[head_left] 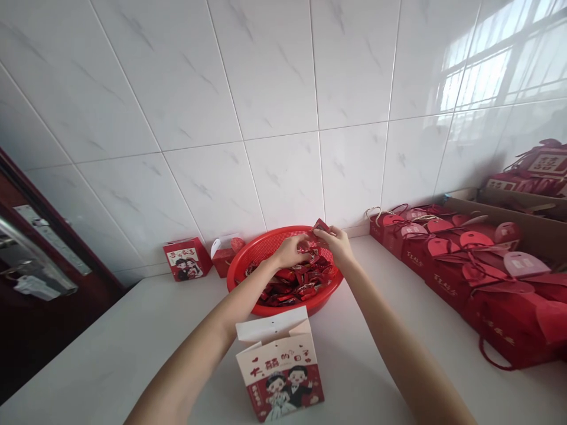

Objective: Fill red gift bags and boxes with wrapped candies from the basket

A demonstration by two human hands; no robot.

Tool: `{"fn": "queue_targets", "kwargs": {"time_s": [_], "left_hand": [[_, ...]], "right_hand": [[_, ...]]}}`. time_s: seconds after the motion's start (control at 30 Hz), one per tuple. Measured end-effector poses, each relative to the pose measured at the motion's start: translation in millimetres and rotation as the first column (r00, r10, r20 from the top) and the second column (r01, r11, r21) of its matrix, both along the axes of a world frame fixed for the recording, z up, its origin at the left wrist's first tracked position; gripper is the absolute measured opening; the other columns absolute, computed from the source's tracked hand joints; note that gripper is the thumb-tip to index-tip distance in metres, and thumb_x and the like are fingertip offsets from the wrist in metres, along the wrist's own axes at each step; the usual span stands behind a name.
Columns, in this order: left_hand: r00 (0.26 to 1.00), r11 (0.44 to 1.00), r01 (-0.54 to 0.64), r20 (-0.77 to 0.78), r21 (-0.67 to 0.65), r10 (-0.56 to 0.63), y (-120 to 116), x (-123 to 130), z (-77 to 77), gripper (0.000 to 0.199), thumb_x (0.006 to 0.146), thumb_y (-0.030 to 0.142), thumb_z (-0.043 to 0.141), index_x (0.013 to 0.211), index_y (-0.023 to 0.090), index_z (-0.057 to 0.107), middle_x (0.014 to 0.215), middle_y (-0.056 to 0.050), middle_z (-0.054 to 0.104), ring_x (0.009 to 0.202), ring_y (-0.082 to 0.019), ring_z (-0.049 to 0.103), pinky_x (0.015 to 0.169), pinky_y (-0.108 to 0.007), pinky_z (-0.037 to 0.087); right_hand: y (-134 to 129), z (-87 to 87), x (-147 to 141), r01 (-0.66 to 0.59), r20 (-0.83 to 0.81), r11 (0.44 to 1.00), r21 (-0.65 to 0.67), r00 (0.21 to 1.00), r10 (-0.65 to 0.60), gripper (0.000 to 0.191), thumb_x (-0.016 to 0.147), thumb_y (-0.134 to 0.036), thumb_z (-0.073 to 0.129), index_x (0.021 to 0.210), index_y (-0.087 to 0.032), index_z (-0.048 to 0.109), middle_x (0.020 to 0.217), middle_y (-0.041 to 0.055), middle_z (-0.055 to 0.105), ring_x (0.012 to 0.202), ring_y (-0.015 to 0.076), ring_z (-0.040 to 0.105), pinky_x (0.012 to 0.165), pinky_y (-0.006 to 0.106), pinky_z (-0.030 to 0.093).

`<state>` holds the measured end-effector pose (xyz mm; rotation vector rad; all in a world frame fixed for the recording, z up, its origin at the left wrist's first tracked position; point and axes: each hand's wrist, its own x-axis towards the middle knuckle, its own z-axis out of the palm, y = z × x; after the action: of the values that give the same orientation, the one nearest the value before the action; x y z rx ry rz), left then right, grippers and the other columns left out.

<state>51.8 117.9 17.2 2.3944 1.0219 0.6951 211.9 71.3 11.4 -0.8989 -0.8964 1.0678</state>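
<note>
My right hand (334, 242) pinches a small, dark red wrapped packet (319, 225) above the back right part of a red plastic basket (237, 260). My left hand (292, 251) is beside it, fingers curled together; whatever they grip is too small to make out. Shiny red wrapped sweets (290, 283) lie heaped in the basket beneath both hands. Between my forearms, close to me, stands an upright paper gift box (283, 375) in white and red, printed with a cartoon couple, its top flaps raised.
Left of the basket stand a red box with a cartoon couple (188, 260) and a red-and-white box (224, 254). Rows of red gift boxes with cord handles (460, 271) line the right side, beside a cardboard carton (527, 218). A tiled wall (279, 106) rises behind the white tabletop (177, 330).
</note>
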Motion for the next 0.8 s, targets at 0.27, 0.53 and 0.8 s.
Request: {"fn": "queue_targets", "kwargs": {"time_s": [0.27,0.53,0.8], "left_hand": [[0.951,0.997,-0.073,-0.299,0.014,0.074,4,1,-4.4,0.021,0.083,0.025,0.071,0.104,0.022,0.075,0.107,-0.006,0.078,0.1,-0.026,0.07,0.086,-0.033,0.052],[0.82,0.88,-0.417,-0.322,0.228,0.473,17,-16,-1.4,0.024,0.089,0.017,0.056,0.107,0.011,0.071,0.11,-0.022,0.073,0.108,-0.039,0.067,0.09,-0.048,0.051],[0.924,0.948,-0.163,-0.296,0.273,0.244,11,7,-3.1,0.047,0.082,0.003,0.05,0.123,0.019,0.067,0.134,-0.01,0.066,0.127,-0.026,0.058,0.109,-0.037,0.044]], "right_hand": [[-2,2.0,2,0.048,-0.114,0.999,-0.023,0.992,-0.05,0.026,0.068,-0.028,0.077,0.069,-0.022,0.052,0.078,0.004,0.072,0.07,0.0165,0.07,0.061,0.026,0.057],[0,3.6,2,0.076,-0.143,0.995,-0.068,0.986,-0.085,0.022,0.07,-0.027,0.076,0.07,-0.022,0.055,0.07,0.0018,0.068,0.058,0.0134,0.062,0.057,0.027,0.056],[-4,4.5,-2,0.095,-0.163,0.995,-0.022,0.982,-0.097,0.036,0.056,-0.034,0.084,0.072,-0.021,0.055,0.059,-0.0063,0.055,0.051,0.0081,0.049,0.05,0.023,0.045]]}}
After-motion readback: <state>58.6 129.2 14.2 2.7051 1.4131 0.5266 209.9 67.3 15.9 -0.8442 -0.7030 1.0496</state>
